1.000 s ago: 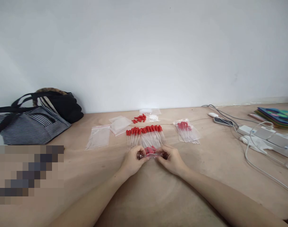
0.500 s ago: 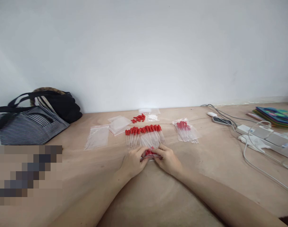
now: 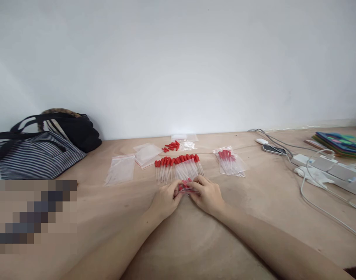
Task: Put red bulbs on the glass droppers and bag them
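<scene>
Between my two hands is a clear plastic bag [image 3: 187,190] with red-topped droppers inside, its edge toward me. My left hand [image 3: 167,198] is closed on the bag's left side, and my right hand [image 3: 206,194] grips its right side. Just beyond them lies a row of clear droppers with red bulbs [image 3: 166,161]; the bag's far part overlaps some of them. To the right rests a filled bag of red-topped droppers [image 3: 227,159]. Loose red bulbs [image 3: 172,146] lie behind the row, beside clear tubes [image 3: 188,144].
Flat clear bags [image 3: 120,170] and more bags [image 3: 148,153] lie to the left. A striped bag [image 3: 40,153] stands far left by the wall. On the right are a power strip [image 3: 326,165], cables, a black device [image 3: 274,149] and colourful sheets [image 3: 341,142].
The held bag has shifted slightly, its clear far part now lying higher over the row of droppers. My right fingers have moved a little; both hands still hold the bag.
</scene>
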The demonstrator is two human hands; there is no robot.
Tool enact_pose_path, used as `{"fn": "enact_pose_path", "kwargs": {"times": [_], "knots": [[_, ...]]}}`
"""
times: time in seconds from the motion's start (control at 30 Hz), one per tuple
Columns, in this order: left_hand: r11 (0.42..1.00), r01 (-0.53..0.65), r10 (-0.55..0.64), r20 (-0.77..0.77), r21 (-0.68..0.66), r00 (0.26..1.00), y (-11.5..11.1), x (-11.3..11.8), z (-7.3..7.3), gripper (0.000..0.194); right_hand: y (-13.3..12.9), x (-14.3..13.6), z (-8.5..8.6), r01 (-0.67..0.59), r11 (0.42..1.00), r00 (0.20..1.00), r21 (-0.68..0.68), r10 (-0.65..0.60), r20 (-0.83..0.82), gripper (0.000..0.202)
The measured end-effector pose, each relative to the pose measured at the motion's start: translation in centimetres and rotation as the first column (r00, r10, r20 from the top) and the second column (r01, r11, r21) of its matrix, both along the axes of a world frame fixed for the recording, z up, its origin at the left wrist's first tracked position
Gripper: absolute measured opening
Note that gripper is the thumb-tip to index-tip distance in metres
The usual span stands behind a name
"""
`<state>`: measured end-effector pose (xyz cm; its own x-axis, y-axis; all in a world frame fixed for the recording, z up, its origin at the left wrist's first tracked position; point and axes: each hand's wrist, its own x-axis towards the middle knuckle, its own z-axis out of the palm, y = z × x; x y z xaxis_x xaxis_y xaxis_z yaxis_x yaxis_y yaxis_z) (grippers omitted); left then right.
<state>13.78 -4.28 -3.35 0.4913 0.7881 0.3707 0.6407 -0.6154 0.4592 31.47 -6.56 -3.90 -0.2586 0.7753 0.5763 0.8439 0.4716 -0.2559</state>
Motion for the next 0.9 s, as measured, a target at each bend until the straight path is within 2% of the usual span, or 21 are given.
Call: {"fn": "enact_pose_path", "kwargs": {"times": [0.17, 0.33, 0.5, 0.7, 0.9], "knots": [[1.000, 0.021, -0.021, 0.020, -0.020, 1.000, 0.00, 0.12, 0.10, 0.023, 0.43, -0.17, -0.15, -0.061, 0.998, 0.998, 0.011, 0.061, 0.004, 0.019], [0.998, 0.033, -0.032, 0.035, -0.045, 0.999, -0.20, 0.19, 0.37, 0.024, 0.88, -0.63, 0.20, 0.001, 1.000, 1.000, -0.015, -0.002, -0.015, 0.015], [0.998, 0.033, -0.029, 0.066, -0.061, 0.997, -0.17, 0.20, 0.30, 0.025, 0.81, -0.80, 0.24, 0.023, 1.000, 1.000, 0.007, -0.023, -0.018, 0.022], [0.996, 0.036, -0.027, 0.108, -0.083, 0.994, -0.11, 0.26, 0.24, 0.020, 0.62, -0.64, 0.54, -0.014, 1.000, 0.999, -0.024, 0.013, -0.038, 0.022], [0.993, 0.041, -0.029, 0.108, -0.108, 0.994, -0.29, 0.26, 0.56, 0.025, 0.83, -0.81, 0.45, 0.030, 1.000, 1.000, -0.010, -0.030, 0.000, 0.020]]}}
